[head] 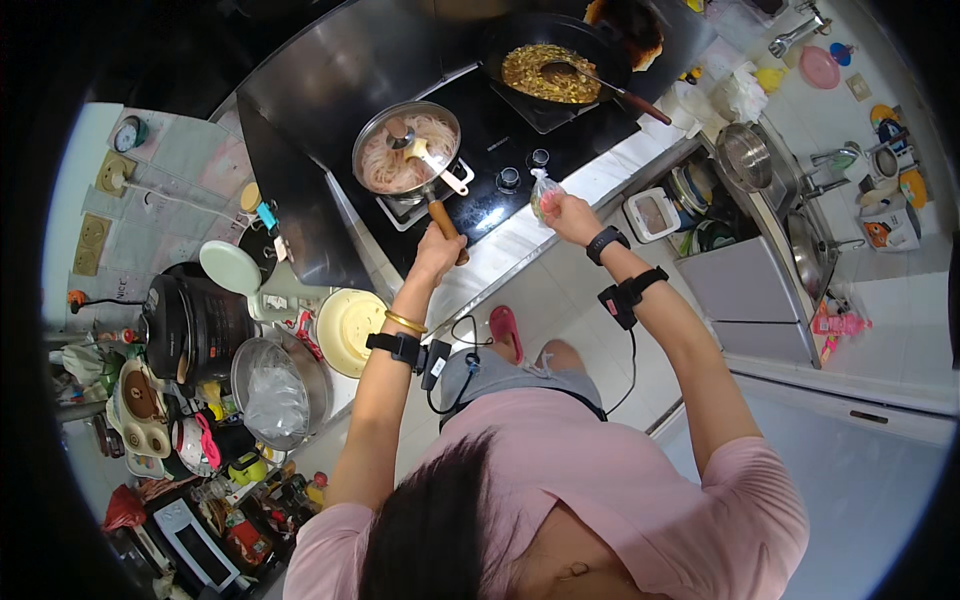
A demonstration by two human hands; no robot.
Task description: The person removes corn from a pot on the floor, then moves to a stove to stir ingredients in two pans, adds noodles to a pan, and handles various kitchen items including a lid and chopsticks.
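Observation:
A pan of pale noodles, under what looks like a glass lid with a knob, sits on the left burner. Across its top lies a white and yellow slotted utensil. My left hand is closed around the pan's wooden handle. Above the white counter edge, my right hand grips a small clear plastic bag with pink and green contents that I cannot make out. At the back right stands a black wok of yellowish chopped food, with a wooden-handled ladle resting in it.
Burner knobs sit between the pan and my right hand. The ladle's handle juts past the hob's right edge. On the left are a yellow bowl, a metal pot and a black electric cooker. A colander rests by the sink.

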